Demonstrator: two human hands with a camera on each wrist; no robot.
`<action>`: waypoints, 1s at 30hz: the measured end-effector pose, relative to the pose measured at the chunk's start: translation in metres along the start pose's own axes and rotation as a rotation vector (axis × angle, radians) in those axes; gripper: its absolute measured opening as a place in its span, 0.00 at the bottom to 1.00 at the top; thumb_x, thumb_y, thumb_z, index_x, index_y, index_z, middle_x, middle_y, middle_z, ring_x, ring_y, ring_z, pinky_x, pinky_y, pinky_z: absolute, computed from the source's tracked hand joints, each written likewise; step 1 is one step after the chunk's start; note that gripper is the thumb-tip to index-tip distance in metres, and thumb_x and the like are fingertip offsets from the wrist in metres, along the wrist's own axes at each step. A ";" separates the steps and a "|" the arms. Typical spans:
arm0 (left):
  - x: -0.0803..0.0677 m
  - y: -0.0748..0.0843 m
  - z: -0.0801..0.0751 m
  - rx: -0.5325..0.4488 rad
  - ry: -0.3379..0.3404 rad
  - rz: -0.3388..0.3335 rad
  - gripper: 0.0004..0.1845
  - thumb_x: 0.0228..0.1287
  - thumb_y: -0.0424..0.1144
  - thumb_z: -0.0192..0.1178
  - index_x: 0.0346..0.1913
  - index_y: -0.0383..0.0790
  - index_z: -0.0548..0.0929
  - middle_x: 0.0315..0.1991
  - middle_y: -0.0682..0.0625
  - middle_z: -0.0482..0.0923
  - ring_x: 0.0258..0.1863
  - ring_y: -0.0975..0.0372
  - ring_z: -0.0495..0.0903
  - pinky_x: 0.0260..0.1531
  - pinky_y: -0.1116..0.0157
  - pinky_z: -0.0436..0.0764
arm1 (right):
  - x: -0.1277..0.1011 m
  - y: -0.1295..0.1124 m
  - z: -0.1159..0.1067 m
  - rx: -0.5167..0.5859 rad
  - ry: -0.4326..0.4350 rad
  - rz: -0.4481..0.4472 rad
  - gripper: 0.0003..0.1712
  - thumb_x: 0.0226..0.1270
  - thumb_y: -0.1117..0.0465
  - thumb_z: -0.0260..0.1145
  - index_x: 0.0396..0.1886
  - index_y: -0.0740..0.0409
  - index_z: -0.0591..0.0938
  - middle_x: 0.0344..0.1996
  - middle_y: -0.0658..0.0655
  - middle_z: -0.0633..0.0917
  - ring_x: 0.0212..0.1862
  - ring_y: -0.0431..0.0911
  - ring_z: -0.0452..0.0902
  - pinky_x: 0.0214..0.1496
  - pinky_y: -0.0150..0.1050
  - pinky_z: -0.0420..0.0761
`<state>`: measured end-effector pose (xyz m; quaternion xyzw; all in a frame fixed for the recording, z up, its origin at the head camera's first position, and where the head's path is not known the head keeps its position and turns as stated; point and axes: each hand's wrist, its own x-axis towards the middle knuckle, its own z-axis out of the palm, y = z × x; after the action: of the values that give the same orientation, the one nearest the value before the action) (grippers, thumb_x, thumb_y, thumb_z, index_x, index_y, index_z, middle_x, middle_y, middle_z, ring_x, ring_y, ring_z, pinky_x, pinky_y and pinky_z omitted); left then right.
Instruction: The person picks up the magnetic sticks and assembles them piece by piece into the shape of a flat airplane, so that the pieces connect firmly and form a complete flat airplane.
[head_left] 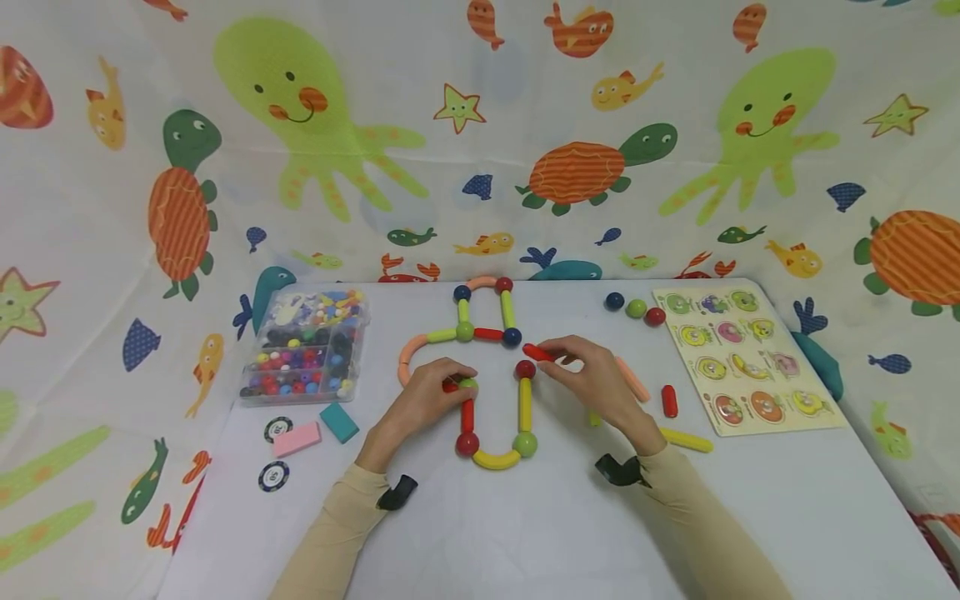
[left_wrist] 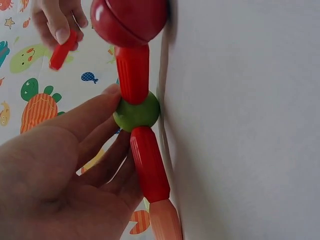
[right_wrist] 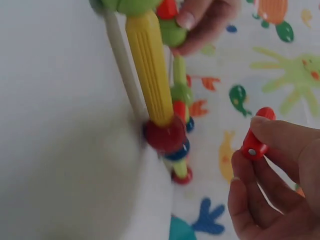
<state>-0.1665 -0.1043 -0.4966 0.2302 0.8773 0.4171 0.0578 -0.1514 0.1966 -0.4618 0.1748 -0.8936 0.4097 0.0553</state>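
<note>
My left hand (head_left: 429, 395) pinches a green ball (left_wrist: 137, 115) between thumb and fingers. Short red magnetic sticks join this ball on two sides, one leading to a red ball (head_left: 467, 444). From there a curved yellow stick (head_left: 496, 460) runs to another green ball (head_left: 527, 443), then a straight yellow stick (head_left: 525, 407) rises to a red ball (head_left: 525, 369). Between thumb and fingertips, my right hand (head_left: 588, 375) holds a loose short red stick (right_wrist: 257, 135), just above that last ball. Farther back, a square of sticks and balls adjoins a dark blue ball (head_left: 512, 337).
To the left stand a compartment box of beads (head_left: 303, 404), pink (head_left: 297, 439) and teal blocks (head_left: 339, 422), and two round chips. On the right lie loose balls (head_left: 636, 308), a red stick (head_left: 670, 401), a yellow stick (head_left: 688, 439) and a fruit puzzle board (head_left: 697, 367).
</note>
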 end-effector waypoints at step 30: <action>0.002 -0.003 -0.001 0.021 -0.015 0.006 0.18 0.63 0.39 0.71 0.56 0.41 0.86 0.50 0.49 0.85 0.47 0.60 0.82 0.53 0.59 0.83 | 0.015 -0.010 0.071 -0.284 -0.194 -0.192 0.16 0.62 0.60 0.76 0.50 0.53 0.89 0.45 0.50 0.90 0.49 0.44 0.83 0.56 0.45 0.75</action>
<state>-0.1700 -0.1053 -0.4984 0.2364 0.8805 0.4063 0.0609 -0.1588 0.1331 -0.4972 0.2883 -0.9228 0.2535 0.0316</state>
